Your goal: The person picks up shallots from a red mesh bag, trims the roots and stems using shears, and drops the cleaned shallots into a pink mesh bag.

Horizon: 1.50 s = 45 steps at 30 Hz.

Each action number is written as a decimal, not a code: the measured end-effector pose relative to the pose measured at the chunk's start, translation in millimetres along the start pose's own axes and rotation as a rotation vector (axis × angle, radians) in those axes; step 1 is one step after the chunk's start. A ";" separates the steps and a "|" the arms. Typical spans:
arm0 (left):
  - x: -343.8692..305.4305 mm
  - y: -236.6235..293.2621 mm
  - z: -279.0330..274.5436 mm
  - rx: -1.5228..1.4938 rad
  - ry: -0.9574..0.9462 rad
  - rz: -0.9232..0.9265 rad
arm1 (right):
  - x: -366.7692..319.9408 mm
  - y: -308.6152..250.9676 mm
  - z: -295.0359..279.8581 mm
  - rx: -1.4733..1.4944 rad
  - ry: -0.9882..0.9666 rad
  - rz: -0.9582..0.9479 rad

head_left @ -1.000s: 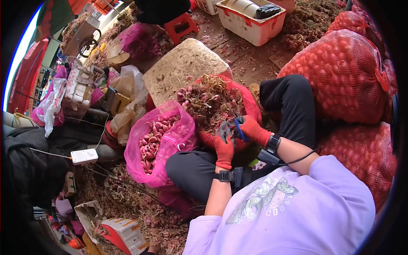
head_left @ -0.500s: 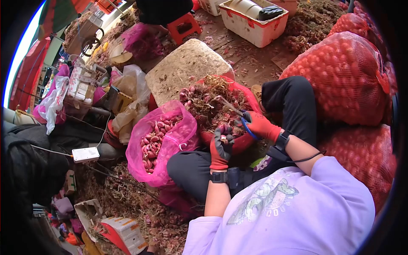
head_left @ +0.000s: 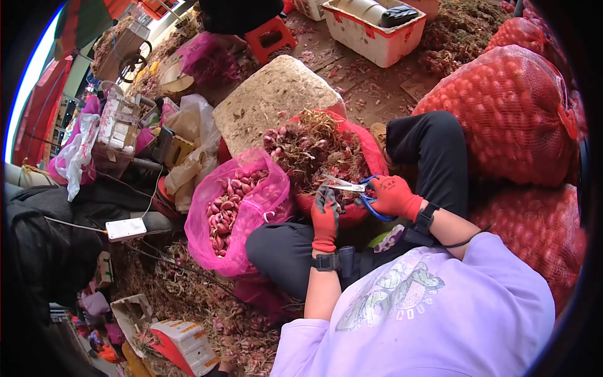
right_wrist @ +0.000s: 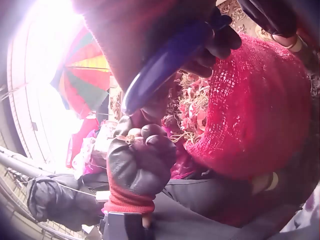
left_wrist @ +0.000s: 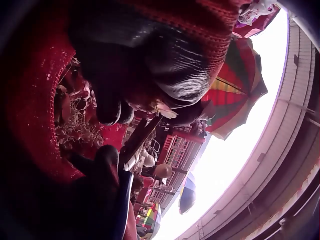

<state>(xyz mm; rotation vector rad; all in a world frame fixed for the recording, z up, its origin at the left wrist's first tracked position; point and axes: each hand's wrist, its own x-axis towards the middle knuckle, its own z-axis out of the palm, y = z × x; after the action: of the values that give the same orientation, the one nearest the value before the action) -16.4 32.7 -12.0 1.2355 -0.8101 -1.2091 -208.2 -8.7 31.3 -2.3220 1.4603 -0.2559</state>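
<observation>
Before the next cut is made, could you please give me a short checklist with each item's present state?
1. Right hand holding the blue-handled scissors: ok.
2. Left hand gripping a small bulb: ok, held in curled fingers.
3. Blades clear of the left hand: cannot tell; they lie right at its fingertips, and no view settles whether they touch.
4. Gloves on both hands: ok.
5. Pink mesh bag open at the top: ok, bulbs show inside.
6. Red mesh sack in front, holding more bulbs: ok, with dry roots and stems among them.
</observation>
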 end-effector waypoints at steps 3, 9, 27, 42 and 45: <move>1.9 -5.0 -1.9 -0.005 -0.025 0.007 | 0.1 -1.7 0.6 0.006 -0.014 0.025; 3.6 -5.6 0.8 -0.212 -0.038 -0.097 | 2.0 9.2 6.4 0.057 -0.126 0.084; 7.8 -23.9 1.4 0.015 0.160 0.068 | 7.8 -3.9 11.6 0.086 -0.135 0.066; -6.9 42.8 1.0 -0.261 -0.416 -0.343 | -0.3 25.1 -51.0 0.019 -0.146 -0.283; -7.2 45.6 0.2 0.038 -0.522 -0.159 | -3.9 31.2 -44.9 0.054 -0.144 -0.274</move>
<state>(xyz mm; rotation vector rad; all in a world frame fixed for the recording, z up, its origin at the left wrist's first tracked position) -7.7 35.4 33.3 1.0372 -1.1313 -1.6886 -251.5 -27.2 59.5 -2.4380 1.0547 -0.1938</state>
